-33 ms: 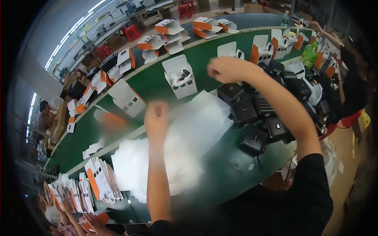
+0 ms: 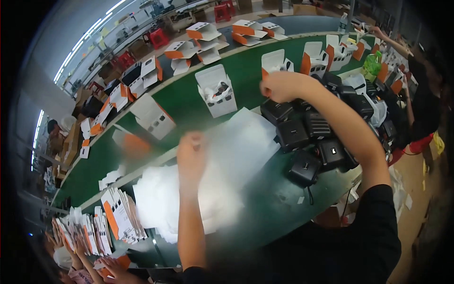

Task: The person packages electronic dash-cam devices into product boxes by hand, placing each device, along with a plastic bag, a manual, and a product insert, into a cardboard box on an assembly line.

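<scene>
My left hand (image 2: 192, 154) is over the near edge of the green belt, above a stack of white translucent bags (image 2: 161, 199). Its fingers look curled and slightly blurred; anything in them is hidden. My right hand (image 2: 286, 86) is closed, between an open white-and-orange box (image 2: 276, 61) and a pile of black cases (image 2: 293, 135). What its fingers hold, if anything, I cannot make out. A flat translucent sheet (image 2: 248, 142) lies between my arms. Ahead on the belt, an open white box (image 2: 217, 94) contains a clear bag with dark items.
More open boxes (image 2: 314, 59) stand along the green belt (image 2: 184, 106) to the right, near a green bottle (image 2: 372, 66). Folded cartons (image 2: 123, 215) stand at the lower left, beside other people's hands (image 2: 113, 270). Another person (image 2: 423, 90) works at the right.
My right hand has shifted slightly to the right and down, toward the black cases. My left hand has moved a little right and down. The boxes look unmoved.
</scene>
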Available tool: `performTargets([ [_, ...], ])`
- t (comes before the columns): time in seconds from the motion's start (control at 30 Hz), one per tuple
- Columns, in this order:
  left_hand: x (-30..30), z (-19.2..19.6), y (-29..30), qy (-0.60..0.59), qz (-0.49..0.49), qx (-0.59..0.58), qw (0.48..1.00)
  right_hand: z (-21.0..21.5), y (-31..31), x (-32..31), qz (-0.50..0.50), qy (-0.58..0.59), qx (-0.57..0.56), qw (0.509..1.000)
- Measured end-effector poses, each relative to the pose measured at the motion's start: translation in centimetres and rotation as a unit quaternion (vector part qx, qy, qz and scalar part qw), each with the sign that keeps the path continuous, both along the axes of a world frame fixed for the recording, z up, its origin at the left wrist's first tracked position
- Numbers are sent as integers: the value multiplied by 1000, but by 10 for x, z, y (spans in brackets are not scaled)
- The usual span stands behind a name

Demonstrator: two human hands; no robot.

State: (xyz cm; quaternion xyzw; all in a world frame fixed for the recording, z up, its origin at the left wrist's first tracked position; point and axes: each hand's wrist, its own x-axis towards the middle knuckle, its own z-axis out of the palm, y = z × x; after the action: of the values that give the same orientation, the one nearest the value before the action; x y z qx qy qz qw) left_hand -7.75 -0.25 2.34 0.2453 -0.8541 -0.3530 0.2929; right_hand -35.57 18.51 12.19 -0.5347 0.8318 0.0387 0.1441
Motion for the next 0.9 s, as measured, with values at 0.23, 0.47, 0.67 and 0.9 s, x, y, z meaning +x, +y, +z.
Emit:
performTargets([
  [0.23, 94, -63, 29, -38, 93, -100, 990, -48, 18, -53, -28, -128, 72, 989],
  [0.47, 98, -56, 30, -73, 121, -137, 980, -39, -8, -33, 37, 28, 128, 991],
  [0.67, 103, -36, 42, -84, 75, -143, 983, -26, -6, -4, 11, 37, 123, 992],
  [0.9, 102, -58, 35, -65, 62, -147, 985, 6, 13, 17, 34, 25, 35, 998],
])
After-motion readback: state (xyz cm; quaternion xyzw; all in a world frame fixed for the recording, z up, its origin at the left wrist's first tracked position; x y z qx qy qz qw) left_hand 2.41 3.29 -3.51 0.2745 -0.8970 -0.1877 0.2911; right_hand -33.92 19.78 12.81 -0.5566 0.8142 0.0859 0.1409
